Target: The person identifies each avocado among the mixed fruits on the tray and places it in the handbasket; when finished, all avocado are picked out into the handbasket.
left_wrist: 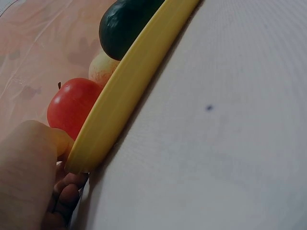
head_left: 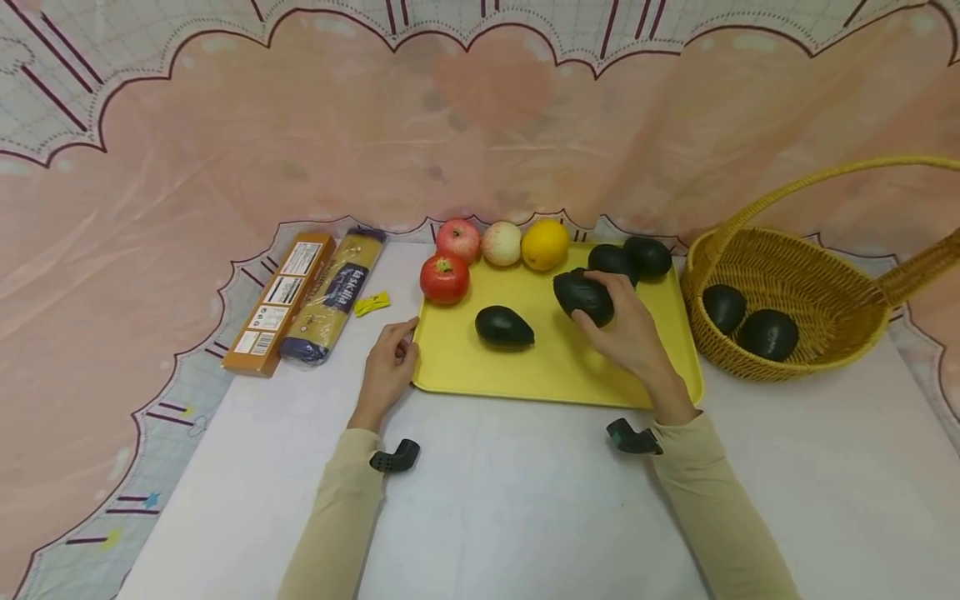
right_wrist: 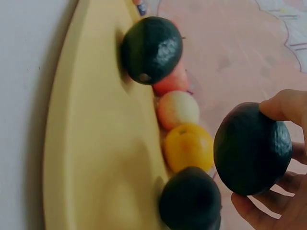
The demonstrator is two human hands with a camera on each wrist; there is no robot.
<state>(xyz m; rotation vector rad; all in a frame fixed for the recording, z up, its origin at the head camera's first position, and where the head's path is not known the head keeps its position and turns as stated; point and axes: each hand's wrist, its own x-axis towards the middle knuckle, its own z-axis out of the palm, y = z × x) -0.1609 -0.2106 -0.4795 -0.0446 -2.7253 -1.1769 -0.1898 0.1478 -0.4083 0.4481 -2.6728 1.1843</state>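
My right hand (head_left: 626,333) grips a dark green avocado (head_left: 581,297), held over the right half of a yellow tray (head_left: 465,377). In the right wrist view, thumb and fingers close around this avocado (right_wrist: 252,148), which is apart from the tray. My left hand (head_left: 386,375) is at the tray's left edge; the left wrist view shows the thumb at the rim (left_wrist: 115,115) and curled fingers below it. Another avocado (head_left: 504,327) lies mid-tray. Two more avocados (head_left: 648,257) touch at the back right corner, one partly hidden by my right hand.
A tomato (head_left: 445,278), a red apple (head_left: 458,239), a pale apple (head_left: 502,243) and an orange (head_left: 545,245) line the tray's back left. Right of it stands a handled wicker basket (head_left: 840,343) with two avocados. An orange box (head_left: 279,304), pasta pack (head_left: 333,296) and yellow packet (head_left: 372,303) lie left.
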